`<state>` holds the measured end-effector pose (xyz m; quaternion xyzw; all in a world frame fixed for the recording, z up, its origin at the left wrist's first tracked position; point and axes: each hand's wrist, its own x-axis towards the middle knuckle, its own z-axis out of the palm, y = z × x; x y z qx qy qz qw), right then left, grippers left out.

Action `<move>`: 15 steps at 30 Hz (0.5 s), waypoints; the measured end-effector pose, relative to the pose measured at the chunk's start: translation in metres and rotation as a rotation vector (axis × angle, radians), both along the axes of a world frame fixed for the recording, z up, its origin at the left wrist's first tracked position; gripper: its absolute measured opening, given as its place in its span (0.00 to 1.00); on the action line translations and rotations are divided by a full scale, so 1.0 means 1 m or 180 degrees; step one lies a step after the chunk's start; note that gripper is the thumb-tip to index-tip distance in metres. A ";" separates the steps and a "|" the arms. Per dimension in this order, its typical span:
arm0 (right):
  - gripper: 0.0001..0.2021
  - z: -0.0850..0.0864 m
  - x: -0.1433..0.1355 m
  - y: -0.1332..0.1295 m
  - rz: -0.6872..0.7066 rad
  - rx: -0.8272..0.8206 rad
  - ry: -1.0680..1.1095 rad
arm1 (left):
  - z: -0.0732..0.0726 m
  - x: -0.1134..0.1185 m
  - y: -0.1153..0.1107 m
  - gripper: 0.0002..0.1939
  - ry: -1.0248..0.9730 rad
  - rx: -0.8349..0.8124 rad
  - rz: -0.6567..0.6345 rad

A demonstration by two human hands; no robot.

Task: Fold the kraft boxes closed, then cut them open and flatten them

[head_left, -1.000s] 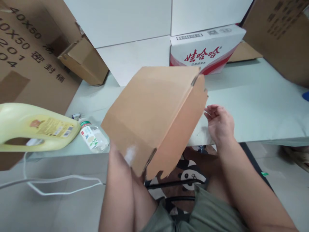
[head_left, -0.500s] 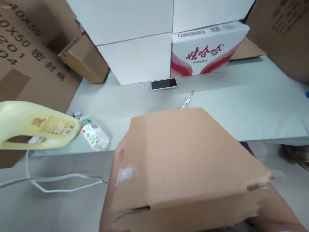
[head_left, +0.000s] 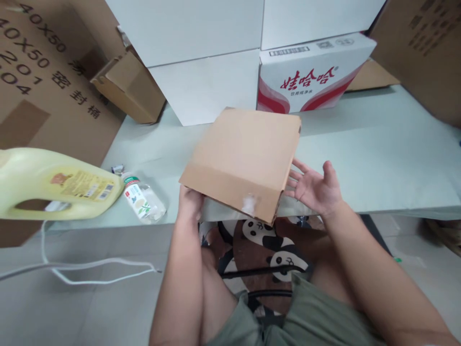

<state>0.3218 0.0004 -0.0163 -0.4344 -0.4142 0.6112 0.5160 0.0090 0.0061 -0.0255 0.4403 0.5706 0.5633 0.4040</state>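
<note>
A flat brown cardboard box (head_left: 245, 149) is tilted above the near part of the table, with a whitish patch by its front edge. My left hand (head_left: 190, 202) grips its near left corner from below, and the fingertips are hidden under the cardboard. At the box's right side, my right hand (head_left: 313, 187) is spread with the palm turned up and thumb raised. Its fingertips reach the box's right edge; whether they touch it I cannot tell. The phone and the slim white tool from the earlier frame are hidden behind the box.
A yellow jug (head_left: 72, 185) and a clear bottle (head_left: 144, 199) lie at the table's left. White boxes (head_left: 205, 86) and a red-and-white carton (head_left: 313, 77) line the back of the table (head_left: 360, 154). A white cable (head_left: 101, 281) hangs at lower left.
The cardboard box has moved away from me toward the table and turned, its whitish patch now at the front right. My right hand has come out from under it and opened.
</note>
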 end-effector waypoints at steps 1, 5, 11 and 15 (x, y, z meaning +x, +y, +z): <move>0.39 -0.001 -0.001 0.000 0.0096 -0.0196 0.0333 | -0.002 0.000 0.002 0.13 0.0129 0.0108 -0.0003; 0.35 -0.005 -0.006 -0.004 -0.0066 -0.0385 0.0405 | -0.006 -0.003 0.001 0.18 0.1311 0.0729 -0.0386; 0.35 -0.005 0.004 -0.004 -0.0184 -0.0677 0.0362 | -0.004 -0.006 -0.003 0.29 0.2104 0.0779 -0.0800; 0.22 -0.015 0.010 -0.001 -0.0476 -0.0700 0.0021 | -0.005 -0.006 -0.003 0.28 0.2315 0.0473 -0.0946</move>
